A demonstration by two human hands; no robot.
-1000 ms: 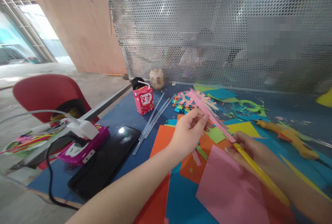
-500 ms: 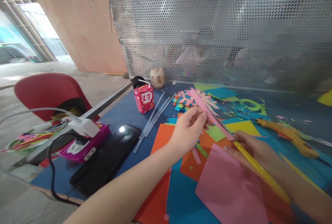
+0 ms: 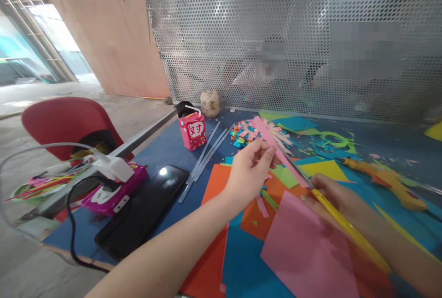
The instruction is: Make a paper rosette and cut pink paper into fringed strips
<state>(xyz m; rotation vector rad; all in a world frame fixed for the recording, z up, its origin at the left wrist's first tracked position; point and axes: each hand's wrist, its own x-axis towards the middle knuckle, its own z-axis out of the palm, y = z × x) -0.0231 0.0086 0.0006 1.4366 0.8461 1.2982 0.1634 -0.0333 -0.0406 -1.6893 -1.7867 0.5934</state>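
My left hand [image 3: 250, 169] pinches a long pink paper strip [image 3: 283, 156] between thumb and fingers, holding it aslant above the table. My right hand [image 3: 333, 194] is closed on yellow-handled scissors [image 3: 350, 231], whose metal blades lie along the strip's lower end. How far the blades are apart cannot be made out. Beneath the right hand lies a pink paper sheet [image 3: 304, 247], on top of orange paper [image 3: 216, 224] and blue paper [image 3: 248, 261]. Beyond the left hand sit fringed paper flowers [image 3: 243, 128], partly covered by the strip.
A black phone [image 3: 145, 210] and a purple power strip [image 3: 113, 194] are at the left. Behind them stand a red drink carton [image 3: 192, 131] and a jar [image 3: 210, 103]. Clear glue sticks [image 3: 200, 162] lie mid-table; a yellow glue gun [image 3: 386, 182] rests right. Perforated metal [image 3: 241, 17] closes off the back.
Both hands keep nearly the same place, with the strip and scissors still held. Small pink and blue scraps now show below my left hand. The view has shifted slightly.
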